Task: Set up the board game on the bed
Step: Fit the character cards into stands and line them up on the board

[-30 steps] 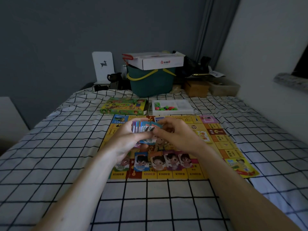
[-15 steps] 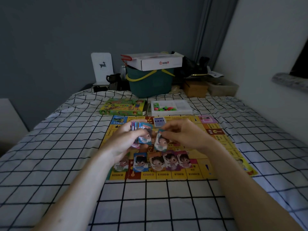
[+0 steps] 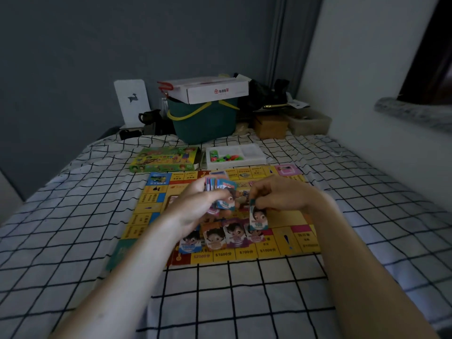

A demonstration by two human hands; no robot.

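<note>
A yellow game board [image 3: 300,238] lies flat on the checked bedsheet [image 3: 232,294]. My left hand [image 3: 195,206] grips a thick stack of cards [image 3: 220,189] above the board's middle. My right hand [image 3: 276,194] pinches a single card [image 3: 258,217] by its top edge, hanging just above a row of character cards [image 3: 225,237] laid along the board's near side. The green game box [image 3: 166,159] and a white tray [image 3: 254,155] of coloured pieces lie beyond the board.
At the head of the bed stand a dark green bucket [image 3: 204,123] with a white carton [image 3: 212,90] on top, a white deer card [image 3: 132,104], a brown box [image 3: 270,127] and a clear bin [image 3: 309,123]. A wall runs along the right.
My right hand has drawn one card off the stack and carried it right and down toward the row of cards. My left hand keeps holding the stack.
</note>
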